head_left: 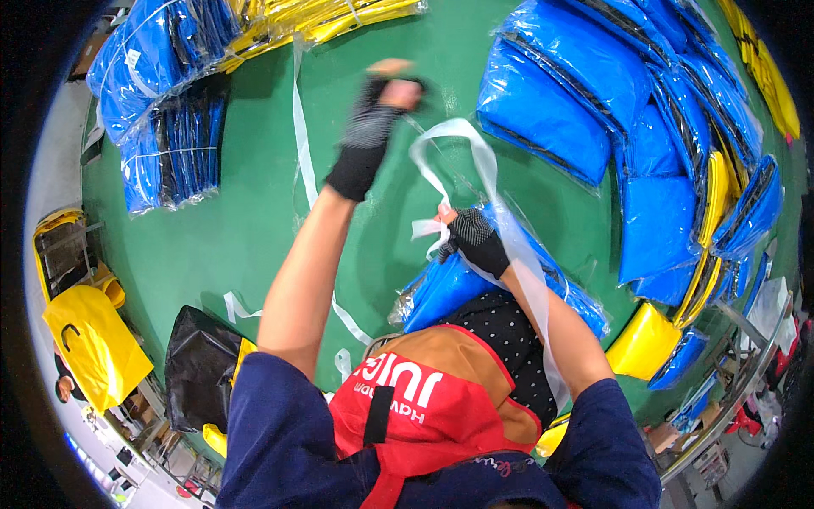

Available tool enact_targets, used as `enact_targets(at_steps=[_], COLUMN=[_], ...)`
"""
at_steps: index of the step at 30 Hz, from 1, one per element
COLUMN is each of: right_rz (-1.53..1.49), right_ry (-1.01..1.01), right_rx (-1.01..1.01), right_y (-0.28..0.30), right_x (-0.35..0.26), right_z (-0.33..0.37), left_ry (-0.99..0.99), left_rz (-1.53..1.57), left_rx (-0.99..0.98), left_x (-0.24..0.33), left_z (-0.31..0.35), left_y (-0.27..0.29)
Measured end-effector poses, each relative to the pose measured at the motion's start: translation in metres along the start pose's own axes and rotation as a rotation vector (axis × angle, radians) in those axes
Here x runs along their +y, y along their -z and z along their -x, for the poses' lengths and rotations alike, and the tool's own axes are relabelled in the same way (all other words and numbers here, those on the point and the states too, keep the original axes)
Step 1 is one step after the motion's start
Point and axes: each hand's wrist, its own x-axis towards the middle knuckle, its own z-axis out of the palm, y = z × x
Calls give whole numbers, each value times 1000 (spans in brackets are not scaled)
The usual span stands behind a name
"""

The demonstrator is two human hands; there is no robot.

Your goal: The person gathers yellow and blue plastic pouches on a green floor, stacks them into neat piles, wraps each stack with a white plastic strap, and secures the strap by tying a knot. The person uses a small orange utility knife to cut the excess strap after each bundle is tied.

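My right hand (477, 240), in a black fingerless glove with pale dots, is closed on a white plastic strip (458, 129). The strip loops up above the hand, and a long length of it hangs over my right forearm. Below that hand, against my apron, lies a bundle of blue plastic-wrapped bags (437, 293), partly hidden by my hand and forearm. My left hand (381, 119), gloved the same way, is raised farther off to the left, over the green table. Motion smears its fingers, so I cannot make out whether they hold anything.
Blue wrapped bags (551, 106) are heaped on the green table (263, 178) at the right, with yellow ones among them. Tied blue bundles (174, 157) and a yellow stack (314, 25) lie at the far left. Another white strip (301, 127) trails across the table.
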Motion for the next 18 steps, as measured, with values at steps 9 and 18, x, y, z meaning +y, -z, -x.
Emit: enact_targets(at_steps=[9,18], right_rz=[252,320], right_ry=[52,79], right_rx=[-13,-226], right_y=[-6,19], right_x=[-18,-37], right_z=[6,39], left_ry=[222,471], left_rz=[-500,477], left_rx=[112,-156], left_x=[-48,-32], left_z=[130,153], left_y=[6,0])
